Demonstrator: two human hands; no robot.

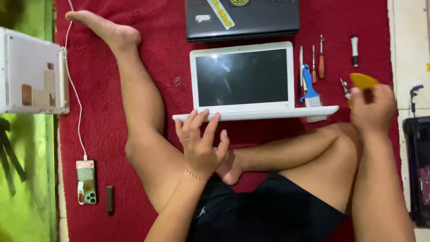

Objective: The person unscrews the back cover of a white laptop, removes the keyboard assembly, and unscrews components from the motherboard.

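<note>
A white laptop (242, 78) stands open on the red carpet with its dark screen facing me. My left hand (201, 141) rests with spread fingers on the near edge of its base, at the left corner. My right hand (371, 107) is shut on a tool with a yellow handle (362, 80), just right of the laptop above my knee. A blue-handled brush (309, 87) lies against the laptop's right side. Screwdrivers (320, 62) lie in a row beyond it.
A closed black laptop (242, 18) lies behind the white one. A phone (86, 181) on a white cable and a small dark stick (109, 199) lie at left. A white casing (33, 74) sits at far left. A black bin (419, 170) stands right.
</note>
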